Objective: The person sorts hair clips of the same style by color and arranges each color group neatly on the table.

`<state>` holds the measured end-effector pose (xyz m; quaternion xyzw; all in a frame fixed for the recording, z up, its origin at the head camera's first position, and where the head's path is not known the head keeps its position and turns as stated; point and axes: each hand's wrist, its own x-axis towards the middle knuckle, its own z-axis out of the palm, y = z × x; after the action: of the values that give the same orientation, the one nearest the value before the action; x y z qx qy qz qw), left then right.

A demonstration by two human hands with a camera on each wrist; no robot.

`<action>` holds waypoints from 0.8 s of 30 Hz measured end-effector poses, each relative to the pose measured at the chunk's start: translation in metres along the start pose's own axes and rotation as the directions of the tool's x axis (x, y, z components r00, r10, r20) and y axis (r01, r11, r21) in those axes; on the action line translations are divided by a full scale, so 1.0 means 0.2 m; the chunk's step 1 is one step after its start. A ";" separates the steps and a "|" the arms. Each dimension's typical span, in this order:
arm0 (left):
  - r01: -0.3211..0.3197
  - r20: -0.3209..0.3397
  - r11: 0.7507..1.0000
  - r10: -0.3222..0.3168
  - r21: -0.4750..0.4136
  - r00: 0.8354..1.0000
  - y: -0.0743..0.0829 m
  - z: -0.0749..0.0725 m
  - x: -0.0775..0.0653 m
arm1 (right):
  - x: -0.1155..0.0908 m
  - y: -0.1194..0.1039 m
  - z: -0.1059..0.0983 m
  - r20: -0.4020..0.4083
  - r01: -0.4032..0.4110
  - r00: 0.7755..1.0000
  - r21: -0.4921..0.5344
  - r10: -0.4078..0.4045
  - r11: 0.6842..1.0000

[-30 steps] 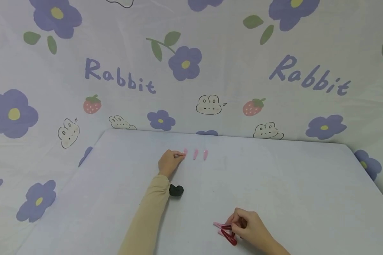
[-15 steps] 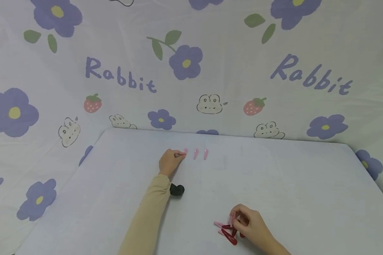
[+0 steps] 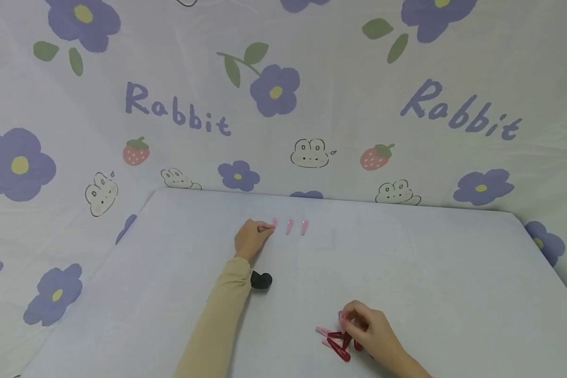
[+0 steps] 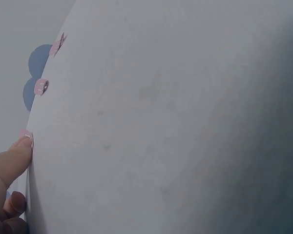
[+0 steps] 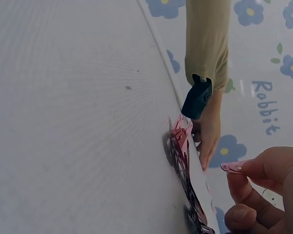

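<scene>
At the far side of the table my left hand (image 3: 251, 237) pinches the lower end of a pink snap hair clip (image 3: 274, 222) between thumb and finger. Just right of it, two more pink hair clips (image 3: 290, 227) lie upright in a row. Nearer to me, my right hand (image 3: 373, 328) holds a pink hair clip (image 5: 232, 167) between thumb and forefinger, raised off the table in the right wrist view. Under and beside that hand lies a loose pile of red hair clips (image 3: 338, 350) and pink ones, partly hidden by the fingers.
A white table (image 3: 430, 273) spreads out under both hands. Behind it hangs a cloth (image 3: 331, 94) printed with flowers, rabbits and strawberries. A dark wrist device (image 3: 262, 280) sticks out from my left sleeve (image 3: 217, 320).
My right hand has lifted a pink hair clip from the pile and moved slightly up with it. The left hand stays at the left-end clip of the row.
</scene>
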<state>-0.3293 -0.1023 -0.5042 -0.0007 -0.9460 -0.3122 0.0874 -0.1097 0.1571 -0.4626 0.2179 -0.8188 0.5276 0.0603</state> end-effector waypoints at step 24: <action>-0.015 0.008 1.000 0.016 -0.009 1.000 0.02 -0.03 -0.01 | 0.07 0.15 -0.02 0.103 -0.033 0.994 -0.084 0.041 0.996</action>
<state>-0.3254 -0.1028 -0.4988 -0.0097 -0.9448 -0.3160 0.0860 -0.1363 0.1664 -0.4823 0.2274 -0.8457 0.4825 0.0162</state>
